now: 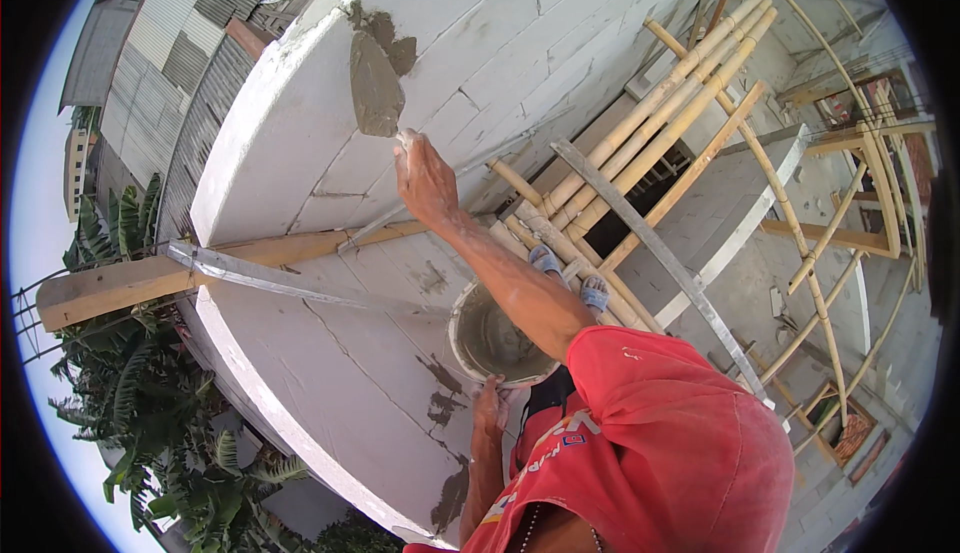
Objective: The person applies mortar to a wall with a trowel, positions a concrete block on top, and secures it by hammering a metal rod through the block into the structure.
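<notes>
My right hand (428,181) reaches up to the pale block wall (470,63), its fingers wrapped round the handle of a trowel. The trowel's blade (376,98) looks grey with mortar and lies against the wall just under its top edge. A wet mortar patch (402,53) spreads beside the blade. Lower down, my left hand (490,405) grips the near rim of a round bucket (462,338). Grey mortar (500,338) coats the inside of the bucket. My right forearm crosses over part of the bucket, and the left fingers are partly hidden.
A wooden beam (120,291) and a metal strip (270,278) stick out across the wall. My sandalled feet (594,293) stand on bamboo poles (660,113). A long grey bar (660,263) slants past them, with a drop to lower rooms beyond. Banana plants (130,383) grow outside.
</notes>
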Action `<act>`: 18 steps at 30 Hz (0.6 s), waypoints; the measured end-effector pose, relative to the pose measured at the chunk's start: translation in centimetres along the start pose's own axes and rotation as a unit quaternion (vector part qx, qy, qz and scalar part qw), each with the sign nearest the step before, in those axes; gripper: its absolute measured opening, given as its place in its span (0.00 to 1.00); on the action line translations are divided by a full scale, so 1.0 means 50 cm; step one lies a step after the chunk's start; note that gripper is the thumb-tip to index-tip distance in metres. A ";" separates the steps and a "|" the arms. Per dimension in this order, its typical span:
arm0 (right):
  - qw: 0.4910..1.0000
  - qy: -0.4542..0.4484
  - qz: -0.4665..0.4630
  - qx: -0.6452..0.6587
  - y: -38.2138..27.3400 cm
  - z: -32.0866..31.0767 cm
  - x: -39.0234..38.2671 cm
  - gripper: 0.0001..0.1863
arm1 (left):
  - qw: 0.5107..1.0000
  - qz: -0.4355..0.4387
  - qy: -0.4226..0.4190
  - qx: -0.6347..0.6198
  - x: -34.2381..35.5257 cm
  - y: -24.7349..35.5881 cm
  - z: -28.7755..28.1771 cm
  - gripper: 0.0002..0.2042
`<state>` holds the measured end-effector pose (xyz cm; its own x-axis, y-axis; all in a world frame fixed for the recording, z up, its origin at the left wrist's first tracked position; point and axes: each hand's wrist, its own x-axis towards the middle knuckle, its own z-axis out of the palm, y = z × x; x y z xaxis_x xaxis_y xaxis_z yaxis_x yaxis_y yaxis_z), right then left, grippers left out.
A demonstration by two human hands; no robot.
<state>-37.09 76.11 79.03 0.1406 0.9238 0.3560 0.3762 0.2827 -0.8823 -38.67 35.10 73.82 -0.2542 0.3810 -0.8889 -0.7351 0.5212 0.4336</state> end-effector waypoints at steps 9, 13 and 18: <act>0.990 -0.094 0.097 -0.032 0.116 -0.042 -0.001 0.16 | 0.998 -0.024 -0.040 0.033 0.029 -0.006 0.017 0.18; 0.957 -0.221 0.181 -0.044 0.134 -0.236 -0.095 0.21 | 0.997 0.048 -0.039 0.051 -0.003 0.016 0.062 0.13; 0.870 -0.380 0.278 -0.147 0.086 -0.596 -0.236 0.30 | 0.989 0.093 -0.035 0.113 -0.039 0.048 0.169 0.28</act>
<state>-9.83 58.75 80.19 -0.2282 0.8321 -0.5056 0.6771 -0.2375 -0.6965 -34.63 42.08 77.84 -0.3222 0.5348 -0.7811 -0.5189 0.5904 0.6182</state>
